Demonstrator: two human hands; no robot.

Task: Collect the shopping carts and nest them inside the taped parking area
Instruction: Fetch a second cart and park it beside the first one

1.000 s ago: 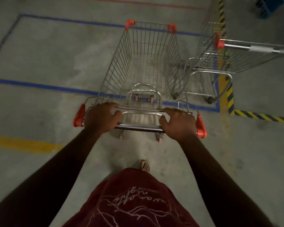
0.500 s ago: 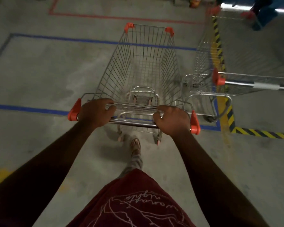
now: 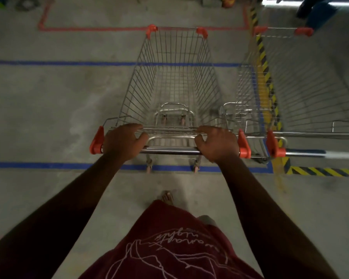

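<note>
Both your hands were closed around the chrome handle bar (image 3: 170,151) of the shopping cart (image 3: 175,81), your left hand (image 3: 123,144) by its left orange end cap, your right hand (image 3: 217,143) by the right one. Its empty wire basket stretched ahead over the grey concrete floor (image 3: 48,109), its rear wheels on the near line of the blue tape rectangle (image 3: 48,165). Just beside it on your right stood a second cart (image 3: 302,81), also empty, straddling the yellow-and-black hazard tape (image 3: 322,171), with a red tape outline (image 3: 93,28) farther ahead.
</note>
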